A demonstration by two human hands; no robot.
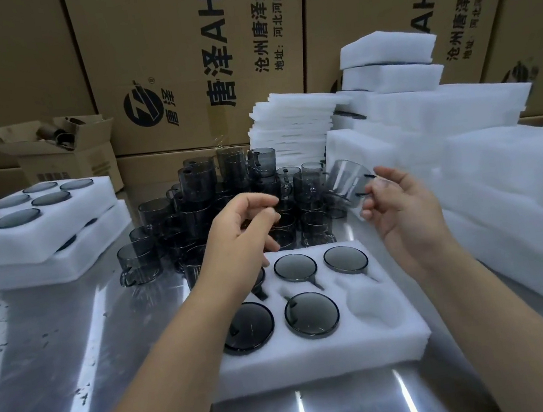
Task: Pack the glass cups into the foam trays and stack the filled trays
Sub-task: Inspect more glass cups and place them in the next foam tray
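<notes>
A white foam tray (317, 355) lies on the steel table in front of me, with smoky glass cups upside down in its holes; the near right hole (375, 306) is empty. My right hand (402, 212) pinches the handle of one grey glass cup (346, 183) and holds it tilted above the tray's far right. My left hand (242, 230) hovers over the tray's far left corner with fingers loosely curled, holding nothing. Behind the tray stands a crowd of loose cups (227, 197), some stacked.
Two filled foam trays (36, 237) are stacked at the left. Piles of foam trays and sheets (426, 137) fill the right and back. Cardboard boxes (175, 63) wall the rear; a small open box (62, 147) stands back left. Bare steel table (58, 355) lies front left.
</notes>
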